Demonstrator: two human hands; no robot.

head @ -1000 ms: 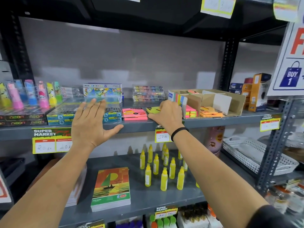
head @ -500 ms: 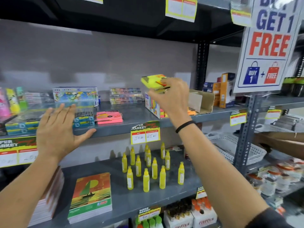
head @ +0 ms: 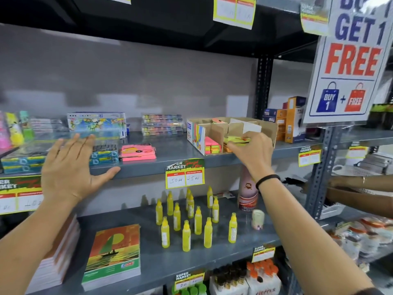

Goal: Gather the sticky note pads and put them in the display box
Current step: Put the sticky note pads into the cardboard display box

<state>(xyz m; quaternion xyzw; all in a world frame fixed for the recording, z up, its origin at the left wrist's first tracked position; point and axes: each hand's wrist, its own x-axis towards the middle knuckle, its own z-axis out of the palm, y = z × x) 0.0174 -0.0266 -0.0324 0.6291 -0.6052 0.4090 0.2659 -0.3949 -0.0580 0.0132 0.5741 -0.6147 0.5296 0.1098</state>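
Right hand [head: 252,154] pinches a flat yellow sticky note pad [head: 237,139] between thumb and fingers, holding it inside a front compartment of the display box [head: 266,126]. Box: brown corrugated cardboard, open top, thin card dividers, printed left panel. Adjacent compartment holds a pink and yellow block of pads [head: 212,144]. Pink sticky note pads [head: 138,151], glossy wrap, lie on the grey metal shelf [head: 176,153], well apart from the box. Left hand [head: 70,171] empty, fingers spread wide, thumb tip on the shelf edge.
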